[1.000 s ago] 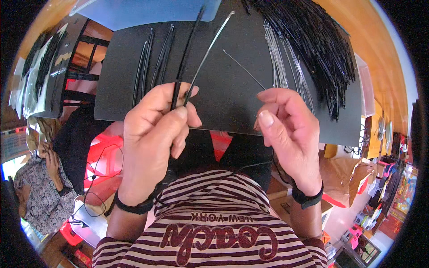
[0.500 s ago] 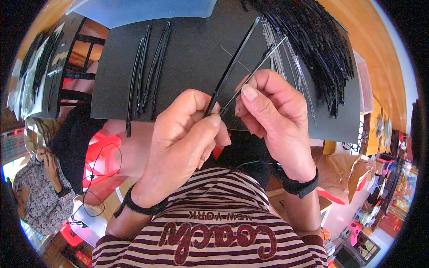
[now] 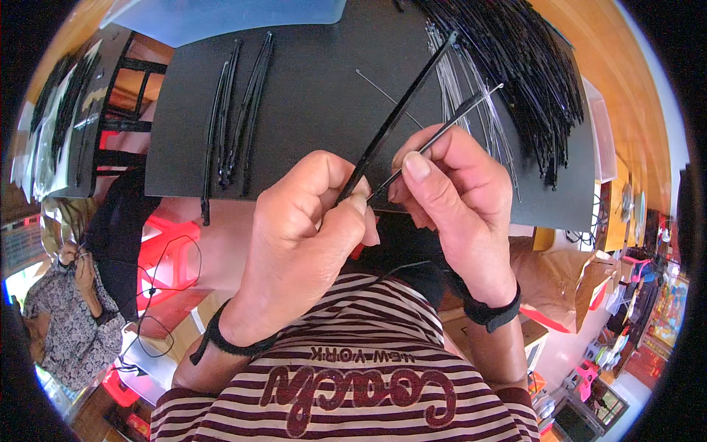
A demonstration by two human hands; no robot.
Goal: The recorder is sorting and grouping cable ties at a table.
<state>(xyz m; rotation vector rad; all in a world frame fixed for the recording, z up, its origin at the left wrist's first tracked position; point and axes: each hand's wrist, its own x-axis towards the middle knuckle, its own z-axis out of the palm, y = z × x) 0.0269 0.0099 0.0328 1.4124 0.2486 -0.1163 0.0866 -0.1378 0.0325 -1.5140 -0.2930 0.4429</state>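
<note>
My left hand [image 3: 305, 221] is closed in a pinch on a long thin black strip [image 3: 401, 110], which slants up and away to the right. My right hand [image 3: 464, 188] pinches a second thin black piece [image 3: 464, 109] between thumb and forefinger. A slim metal rod end [image 3: 495, 89] shows at its far tip. The near end of that piece meets my left fingertips, where the contact is partly hidden. Beyond my hands, a single thin wire with a small looped end [image 3: 374, 85] lies on the black tabletop [image 3: 309, 88].
Several silver wires [image 3: 449, 77] lie beyond my right hand, beside a large heap of black strips [image 3: 523, 81]. Several more strips [image 3: 254, 103] rest at the table's left. A translucent bluish container [image 3: 221, 18] stands at the far edge. Another person [image 3: 74, 317] sits at the left.
The far ends of both black pieces have swung to the right, and the right-hand piece has tilted lower. Both hands keep their pinch. The view has shifted slightly.
</note>
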